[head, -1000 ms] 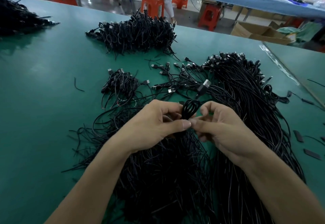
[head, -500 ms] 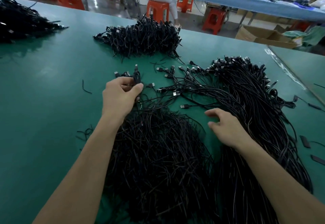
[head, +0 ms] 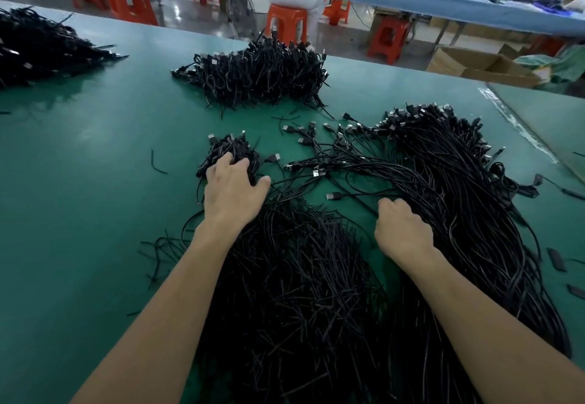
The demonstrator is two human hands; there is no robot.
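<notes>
The coil held a second ago has joined the small coil pile (head: 228,150) under the spread left hand (head: 232,193). The right hand (head: 402,232) curls at the next loose cable (head: 351,195) on the tabletop (head: 95,197), grip hidden.

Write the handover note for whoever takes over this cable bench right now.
Left hand: open, fingers resting on the small pile of coiled cables.
Right hand: fingers curled down onto the loose cables; grip unclear.
Done: coiled bundles in the small pile and the larger heap beyond it.
Left: the big spread of loose cables on the right is uncoiled; black ties lie between the arms.
</notes>
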